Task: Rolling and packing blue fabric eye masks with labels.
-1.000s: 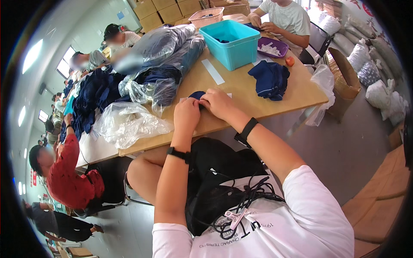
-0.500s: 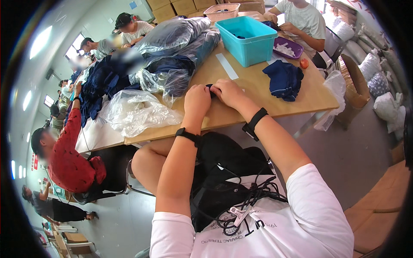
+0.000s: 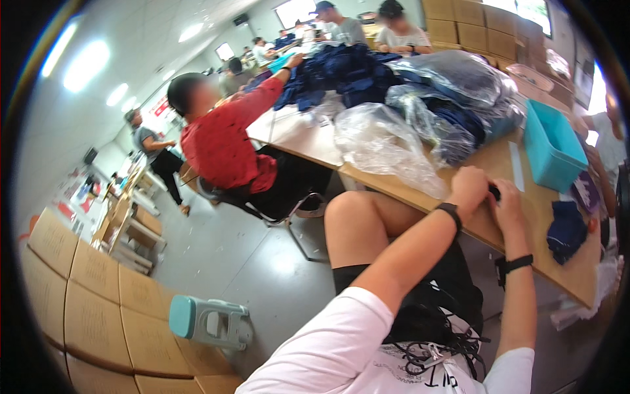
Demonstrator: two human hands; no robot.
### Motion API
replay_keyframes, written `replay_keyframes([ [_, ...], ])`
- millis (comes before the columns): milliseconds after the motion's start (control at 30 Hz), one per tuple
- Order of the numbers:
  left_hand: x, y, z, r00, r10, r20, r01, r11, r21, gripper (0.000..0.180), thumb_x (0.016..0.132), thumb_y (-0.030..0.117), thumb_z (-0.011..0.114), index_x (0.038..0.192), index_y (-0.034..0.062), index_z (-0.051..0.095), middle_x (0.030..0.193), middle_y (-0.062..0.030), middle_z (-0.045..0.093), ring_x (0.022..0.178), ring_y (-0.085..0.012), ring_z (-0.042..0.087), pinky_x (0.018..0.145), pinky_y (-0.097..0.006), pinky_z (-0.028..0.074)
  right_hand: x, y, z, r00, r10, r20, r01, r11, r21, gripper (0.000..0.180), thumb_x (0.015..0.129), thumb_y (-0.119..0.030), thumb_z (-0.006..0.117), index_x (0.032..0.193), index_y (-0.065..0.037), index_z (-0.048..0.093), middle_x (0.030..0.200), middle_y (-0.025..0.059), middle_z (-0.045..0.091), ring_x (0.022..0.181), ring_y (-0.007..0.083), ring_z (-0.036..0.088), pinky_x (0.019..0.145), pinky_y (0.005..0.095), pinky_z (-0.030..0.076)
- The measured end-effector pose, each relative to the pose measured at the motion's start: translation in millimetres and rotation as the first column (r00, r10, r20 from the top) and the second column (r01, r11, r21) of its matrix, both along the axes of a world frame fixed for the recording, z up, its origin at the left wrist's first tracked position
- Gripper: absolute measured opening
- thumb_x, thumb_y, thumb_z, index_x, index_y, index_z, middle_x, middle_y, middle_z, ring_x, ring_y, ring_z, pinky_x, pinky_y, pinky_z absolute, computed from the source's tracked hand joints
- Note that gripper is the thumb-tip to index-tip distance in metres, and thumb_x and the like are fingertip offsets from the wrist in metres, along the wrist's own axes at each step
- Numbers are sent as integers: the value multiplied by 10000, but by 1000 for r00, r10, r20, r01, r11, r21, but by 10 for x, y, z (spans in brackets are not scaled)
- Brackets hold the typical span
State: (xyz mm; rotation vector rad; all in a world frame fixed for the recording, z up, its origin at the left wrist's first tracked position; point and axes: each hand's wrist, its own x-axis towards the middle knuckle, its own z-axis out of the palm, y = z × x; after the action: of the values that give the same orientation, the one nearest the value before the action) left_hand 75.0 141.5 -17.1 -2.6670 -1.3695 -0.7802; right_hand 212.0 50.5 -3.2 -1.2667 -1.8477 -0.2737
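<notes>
Close together over the table's front edge, my left hand (image 3: 468, 188) and my right hand (image 3: 507, 200) are both closed around a small dark piece (image 3: 494, 192). It looks like dark cloth, but my fingers cover most of it. A folded navy garment (image 3: 567, 231) lies on the tabletop to the right of my hands. Beyond them a white strip (image 3: 516, 165) lies flat beside a turquoise bin (image 3: 558, 157). Crumpled clear plastic (image 3: 384, 141) spreads over the table to the left of my hands.
Bagged navy garments (image 3: 459, 85) are heaped behind the plastic, with a loose navy pile (image 3: 344, 72) farther left. A co-worker in a red shirt (image 3: 226, 141) sits at my left. Stacked cartons (image 3: 95, 315) and a teal stool (image 3: 210, 320) stand on the floor at the lower left.
The view has swung left, so the table and my hands appear farther right, and the stool and stacked cartons have come in. My hands remain together on the dark piece.
</notes>
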Motion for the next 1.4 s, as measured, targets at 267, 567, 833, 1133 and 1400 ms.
replay_keyframes([
  [267,-12,-38,128,958,171,230,-175,985,-4,198,891,233,667,820,104,799,948,-134,767,949,-317,733,807,-432,591,-36,107,-17,1000,-16,-9,15,995,-95,158,894,-108,704,1022,-14,695,1021,177,691,962,419,636,831,479,503],
  [567,-114,-78,344,997,51,62,-40,984,-176,196,880,238,685,889,50,738,912,-146,727,889,-335,714,769,-426,575,-39,110,12,997,-72,-33,66,985,-162,146,940,-175,678,1040,-72,709,1011,129,709,1019,365,645,904,461,454],
  [833,-205,-319,119,967,-225,121,221,974,51,372,784,191,663,1055,-55,592,1056,-211,570,1037,-369,557,871,-448,503,123,169,-161,981,-95,-168,42,954,-296,206,1014,-236,607,1131,-94,699,1098,109,727,1040,351,660,936,463,431],
  [1133,-95,-104,72,971,-225,-80,219,973,-77,503,822,289,759,1142,-63,597,1186,-239,607,1134,-407,554,967,-487,481,314,264,-385,945,-195,-263,85,923,-376,341,1039,-247,552,1353,-136,624,1197,129,715,1157,341,619,1028,438,420],
  [1400,-294,135,344,915,-404,8,403,911,-91,427,834,303,800,1057,-23,638,975,-211,703,974,-412,678,875,-484,536,191,133,-174,966,-169,-194,157,985,-72,315,983,-204,593,1263,-61,617,1265,151,668,1229,378,572,1042,449,409],
])
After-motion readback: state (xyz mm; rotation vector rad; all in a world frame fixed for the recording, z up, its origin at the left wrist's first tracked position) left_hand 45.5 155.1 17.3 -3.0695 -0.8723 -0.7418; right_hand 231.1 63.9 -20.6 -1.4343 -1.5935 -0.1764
